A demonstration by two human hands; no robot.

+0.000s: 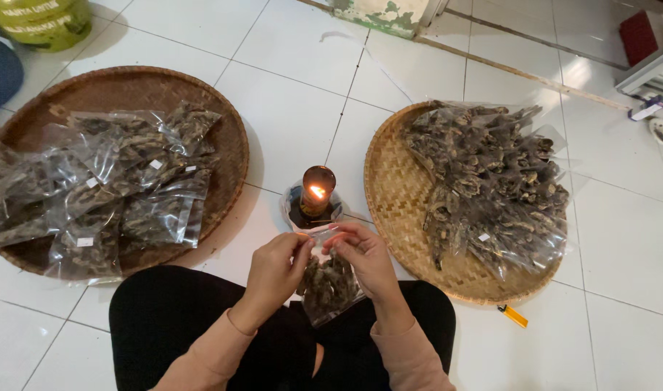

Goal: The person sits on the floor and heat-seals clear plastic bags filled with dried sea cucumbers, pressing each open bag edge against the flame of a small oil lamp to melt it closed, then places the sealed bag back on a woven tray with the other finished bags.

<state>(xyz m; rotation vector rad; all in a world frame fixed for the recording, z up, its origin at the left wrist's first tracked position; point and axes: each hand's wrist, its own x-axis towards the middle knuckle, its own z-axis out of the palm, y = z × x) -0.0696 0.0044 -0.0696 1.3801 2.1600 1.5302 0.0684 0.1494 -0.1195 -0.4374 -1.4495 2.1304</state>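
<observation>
Plastic bag [328,286] of dark dried stuff was hanging right over the person's lap, and both hands were pinching its top edge. Left hand [276,269] had fingers closed on the left end of the mouth, right hand [365,258] closed on the right end, so neither was really nearer, they shared it. Long axis of the bag ran straight down from the fingers toward the knees, while the open edge lay crosswise between the two hands. That edge sat just short of the candle [318,190], on the person's side of it, close but apart from the flame as far as I could tell.

Using the candle as the landmark: it was lit, short, standing in a small clear dish on white floor tiles. Left of it was a dark round woven tray [223,116] holding a loose heap of filled clear bags [107,192], several with a tiny white rectangular sticker. Right of it was a paler woven tray [400,195] with a denser pile of clear bags [491,181] of the same dark pieces, also with a small white sticker or two. Nearer the person and off to the right of the candle, past that tray, lay a small yellow lighter [514,316]. Far up and left of the candle sat a green container [42,22] with pale lettering, cut off by the frame.
</observation>
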